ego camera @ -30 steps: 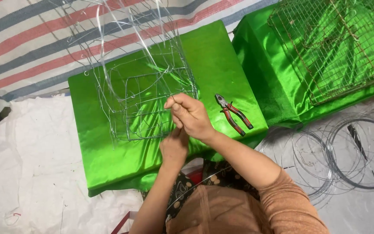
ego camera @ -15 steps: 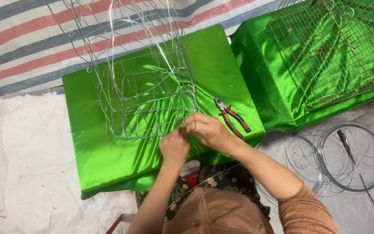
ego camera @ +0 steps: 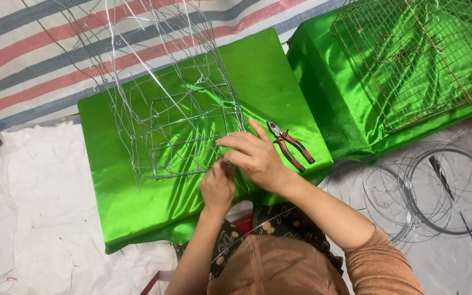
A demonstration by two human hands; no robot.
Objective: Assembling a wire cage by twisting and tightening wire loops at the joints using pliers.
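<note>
Both hands meet at a wire frame's (ego camera: pixel 178 136) near corner: left hand (ego camera: pixel 218 187) pinching wire, right hand (ego camera: pixel 255 157) fingers curled over it. Red-handled pliers (ego camera: pixel 290 143) lie just beyond the right fingertips on green cloth (ego camera: pixel 132 213).

no packages, labels, signs or screens show anywhere in this view.
</note>
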